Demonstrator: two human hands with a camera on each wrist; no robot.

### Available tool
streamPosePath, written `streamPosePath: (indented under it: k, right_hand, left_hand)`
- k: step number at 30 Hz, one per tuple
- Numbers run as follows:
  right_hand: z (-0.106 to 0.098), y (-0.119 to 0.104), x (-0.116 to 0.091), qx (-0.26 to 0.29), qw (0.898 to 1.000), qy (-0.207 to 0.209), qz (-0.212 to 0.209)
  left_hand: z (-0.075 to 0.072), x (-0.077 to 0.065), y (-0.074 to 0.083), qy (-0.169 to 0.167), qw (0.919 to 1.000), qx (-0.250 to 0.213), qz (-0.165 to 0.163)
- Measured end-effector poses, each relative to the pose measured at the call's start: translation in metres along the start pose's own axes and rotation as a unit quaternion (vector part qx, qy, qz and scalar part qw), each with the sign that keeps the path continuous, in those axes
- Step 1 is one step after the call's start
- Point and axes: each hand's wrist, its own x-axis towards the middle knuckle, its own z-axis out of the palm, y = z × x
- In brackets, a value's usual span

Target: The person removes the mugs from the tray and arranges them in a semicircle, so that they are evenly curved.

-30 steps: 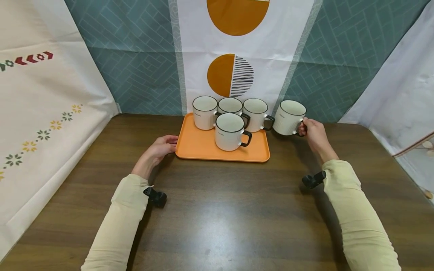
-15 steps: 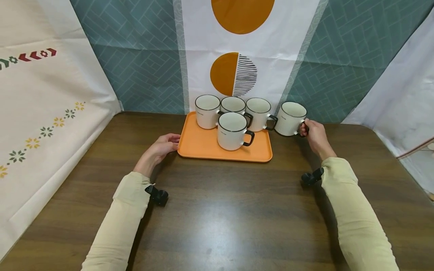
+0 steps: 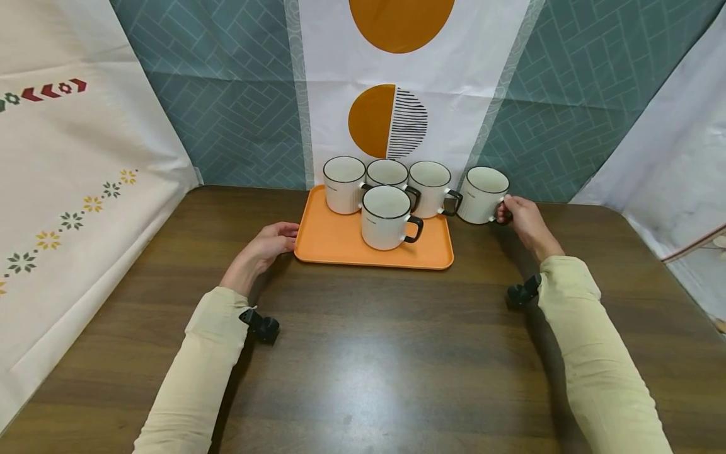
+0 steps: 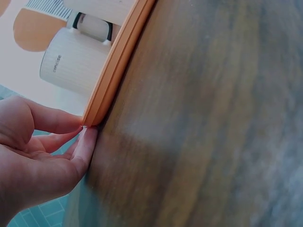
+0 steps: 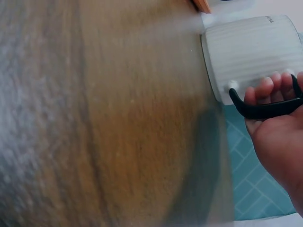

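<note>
An orange tray lies on the table in the head view. Three white mugs with dark rims and black handles stand along its back, including the left mug, middle mug and right mug. A front mug stands ahead of them. My left hand pinches the tray's left edge, with thumb and finger at the rim in the left wrist view. Right of the tray, my right hand holds another white mug by its black handle, with fingers curled through it.
A brown wooden table extends in front of the tray. Behind the mugs hangs a patterned cloth. White fabric borders the left and right sides.
The mug in my right hand has shifted very slightly left, closer to the tray. My left hand stays at the tray edge, and the mugs on the tray keep their places.
</note>
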Motion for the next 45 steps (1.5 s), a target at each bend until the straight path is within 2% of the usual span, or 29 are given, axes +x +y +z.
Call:
streamPosePath:
  k: [4,9,13,19,23,27,33,36,39,42,45]
  right_hand:
    - [0.000,0.001,0.001,-0.105,0.994,0.003,0.006]
    - [0.001,-0.001,0.002,-0.174,0.985,0.008,0.013]
    - [0.002,-0.002,0.002,-0.234,0.972,0.022,0.025]
    - [-0.001,-0.012,-0.004,-0.276,0.957,0.075,0.054]
    - [-0.003,-0.024,-0.009,-0.266,0.957,0.109,0.045]
    - [0.001,-0.041,-0.014,-0.256,0.958,0.132,0.008]
    - [0.021,-0.064,-0.022,-0.244,0.960,0.129,-0.047]
    - [0.036,-0.070,-0.028,-0.213,0.969,0.103,-0.072]
    - [0.050,-0.072,-0.034,-0.168,0.981,0.053,-0.081]
    - [0.064,-0.070,-0.038,-0.130,0.990,-0.005,-0.060]
    - [0.075,-0.064,-0.039,-0.108,0.992,-0.052,-0.026]
  left_hand:
    - [0.001,0.000,0.000,0.000,1.0000,-0.003,0.000]
    - [0.001,0.000,0.000,0.002,1.0000,-0.006,-0.003]
    - [0.001,-0.001,0.001,0.003,1.0000,-0.008,-0.005]
    - [0.002,-0.002,0.002,0.000,0.9998,-0.014,-0.012]
    - [0.002,-0.002,0.002,0.002,0.9999,-0.012,-0.010]
    - [0.002,-0.001,0.001,0.005,0.9999,-0.008,-0.005]
    - [0.001,-0.001,0.000,0.008,0.9999,-0.009,-0.006]
    - [0.001,-0.001,-0.001,0.009,0.9999,-0.008,-0.006]
    - [0.001,-0.001,-0.001,0.008,0.9999,-0.009,-0.005]
    - [0.001,0.000,-0.001,0.008,0.9999,-0.012,-0.006]
    - [0.001,0.000,-0.001,0.007,0.9999,-0.011,-0.007]
